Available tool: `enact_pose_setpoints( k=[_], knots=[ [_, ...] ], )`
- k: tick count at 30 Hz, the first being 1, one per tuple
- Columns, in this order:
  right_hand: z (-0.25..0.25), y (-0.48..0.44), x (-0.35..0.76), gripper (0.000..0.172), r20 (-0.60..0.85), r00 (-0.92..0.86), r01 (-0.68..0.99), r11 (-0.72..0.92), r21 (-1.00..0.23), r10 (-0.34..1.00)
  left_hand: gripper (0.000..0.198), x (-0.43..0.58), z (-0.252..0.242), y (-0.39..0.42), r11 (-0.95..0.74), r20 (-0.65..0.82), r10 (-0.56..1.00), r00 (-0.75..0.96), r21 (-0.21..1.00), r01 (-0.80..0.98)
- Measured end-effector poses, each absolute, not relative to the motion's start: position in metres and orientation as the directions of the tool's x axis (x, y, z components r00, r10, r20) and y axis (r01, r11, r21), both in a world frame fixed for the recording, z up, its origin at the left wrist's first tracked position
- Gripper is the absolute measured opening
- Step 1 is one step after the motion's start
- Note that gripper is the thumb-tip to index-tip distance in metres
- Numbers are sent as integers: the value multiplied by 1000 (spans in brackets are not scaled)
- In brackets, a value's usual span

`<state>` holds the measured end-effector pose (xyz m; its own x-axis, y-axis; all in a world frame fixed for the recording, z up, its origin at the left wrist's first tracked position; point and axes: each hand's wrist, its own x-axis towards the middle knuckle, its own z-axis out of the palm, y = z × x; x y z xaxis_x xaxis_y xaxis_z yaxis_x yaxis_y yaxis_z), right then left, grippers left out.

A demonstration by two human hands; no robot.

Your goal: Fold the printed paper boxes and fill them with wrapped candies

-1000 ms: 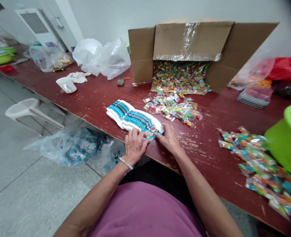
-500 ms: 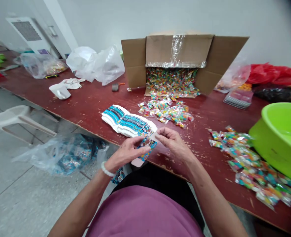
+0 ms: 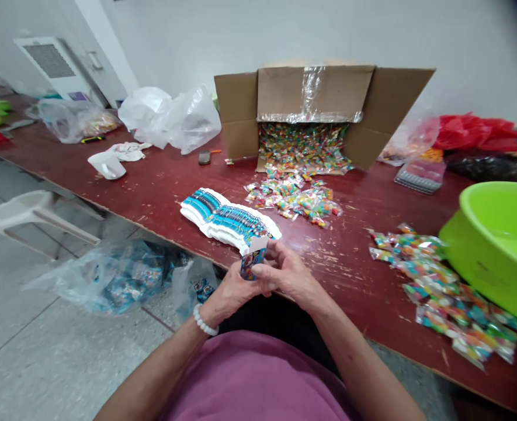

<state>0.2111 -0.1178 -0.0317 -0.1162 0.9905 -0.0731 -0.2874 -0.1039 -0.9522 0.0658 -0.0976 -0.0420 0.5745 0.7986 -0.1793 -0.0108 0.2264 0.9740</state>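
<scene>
Over the scarred red tabletop [image 3: 350,251], the left hand [image 3: 232,290] and right hand [image 3: 287,273] pinch a light, flimsy printed packet [image 3: 250,265], best held by its edges.

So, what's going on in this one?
A person holds a small colourful printed packet between their left hand and right hand, at the edge of a dark red wooden table. Next to it lies an overlapping row of blue-and-white printed packets. Small bright sweet packets spill from an open cardboard box, and another heap lies beside a lime-green plastic basin.
</scene>
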Motion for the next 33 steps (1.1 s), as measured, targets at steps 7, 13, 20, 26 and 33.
enact_pose_setpoints(
  k=[7, 13, 20, 26, 33],
  knots=[
    [-38, -127, 218, 42, 465, 160, 471, 346, -811, 871, 35, 59, -41, -102, 444, -329, 639, 695, 896, 16],
    [-20, -130, 228, 28, 437, -247, 570, 494, -657, 865, 44, 55, -24, -100, 385, -350, 626, 697, 916, 114],
    [-17, -131, 227, 21, 328, -228, 541, 399, -740, 917, 31, 52, -31, -100, 406, -408, 580, 706, 895, 183],
    [-13, -133, 238, 14, 143, -378, 421, 307, -854, 915, 39, 50, -31, -103, 381, -439, 514, 737, 886, 263],
    [-24, -134, 237, 24, 106, -283, 304, 194, -933, 953, 27, 59, -29, -110, 347, -385, 603, 699, 915, 204]
  ],
)
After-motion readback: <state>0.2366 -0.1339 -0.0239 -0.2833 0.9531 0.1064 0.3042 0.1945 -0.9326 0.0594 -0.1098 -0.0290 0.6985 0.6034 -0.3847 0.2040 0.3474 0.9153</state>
